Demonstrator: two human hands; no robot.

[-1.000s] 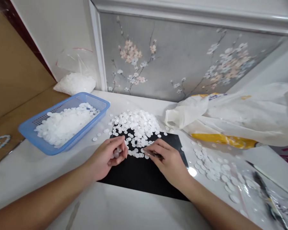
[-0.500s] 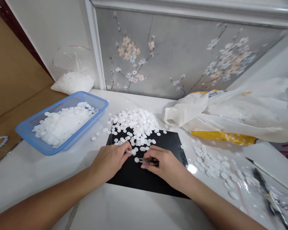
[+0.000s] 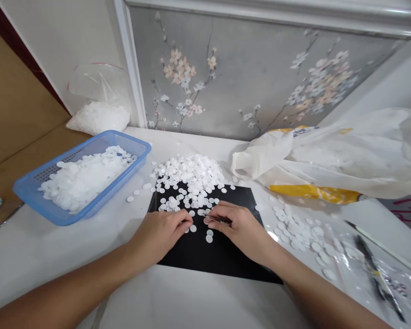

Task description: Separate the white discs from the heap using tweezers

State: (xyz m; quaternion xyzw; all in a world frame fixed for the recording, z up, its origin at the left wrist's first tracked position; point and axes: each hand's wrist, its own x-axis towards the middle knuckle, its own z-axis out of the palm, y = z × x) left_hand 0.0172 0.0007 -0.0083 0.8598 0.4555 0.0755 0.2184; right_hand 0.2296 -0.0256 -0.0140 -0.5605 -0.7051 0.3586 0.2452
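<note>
A heap of small white discs spills from the white table onto a black mat. My left hand rests on the mat's left part, fingers curled, fingertips pinched at discs near the heap's front edge. My right hand lies beside it, closed on thin dark tweezers whose tips point left at the discs. Two loose discs lie on the mat between and just before my hands.
A blue basket full of white discs stands at the left, with a clear bag of discs behind it. A crumpled white and yellow plastic bag lies at the right. More discs and a pen lie on clear plastic.
My left hand came down from a raised, cupped pose onto the mat. My right hand shifted slightly with the tweezers. One more disc now lies loose on the mat before my hands.
</note>
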